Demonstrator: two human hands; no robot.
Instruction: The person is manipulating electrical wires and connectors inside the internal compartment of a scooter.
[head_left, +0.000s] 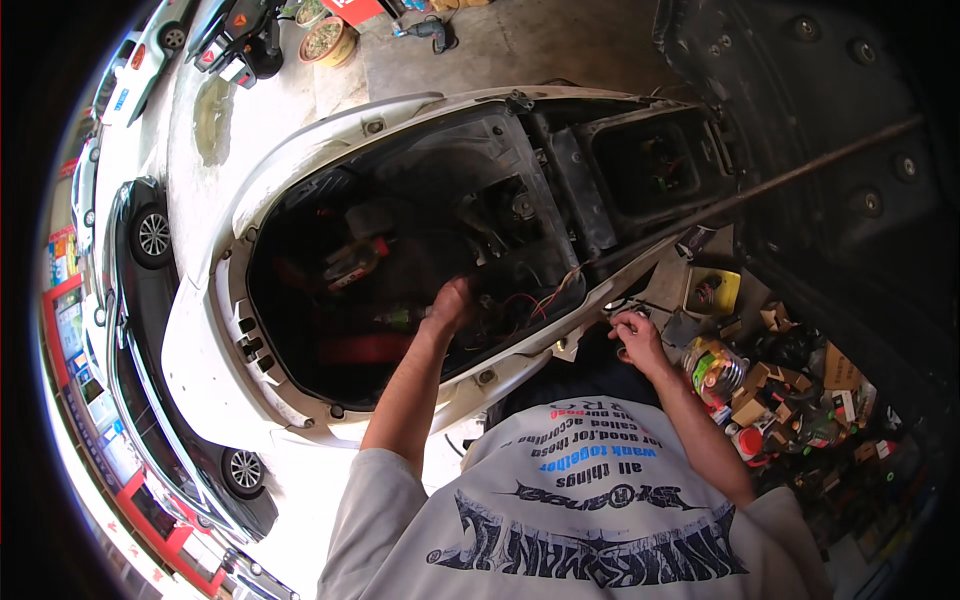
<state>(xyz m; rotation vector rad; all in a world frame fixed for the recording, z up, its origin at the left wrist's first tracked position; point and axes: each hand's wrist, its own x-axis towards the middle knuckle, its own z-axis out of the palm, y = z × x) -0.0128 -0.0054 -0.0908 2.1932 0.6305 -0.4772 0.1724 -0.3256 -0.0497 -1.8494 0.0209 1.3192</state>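
A white scooter body [225, 300] lies across the view with its dark underseat compartment [330, 200] exposed. My left hand [452, 303] reaches into it, fingers curled; what they hold, if anything, is hidden. Beside that hand lies a clear bottle [400, 318] with a green patch. Farther in is another bottle [352, 264] with a red end. Loose red and yellowish wires [535, 308] run along the compartment's near right side. My right hand [640, 338] is just outside the scooter's near edge, thumb and fingers drawn together; anything between them is too small to make out.
A raised black panel [820, 110] with bolts overhangs the right. Below it are a yellow-rimmed box [712, 290], a clear plastic jar [716, 370] and heaped cardboard boxes [770, 395]. A power drill [430, 32] and potted plant [328, 42] are beyond; a dark car [165, 370] stands left.
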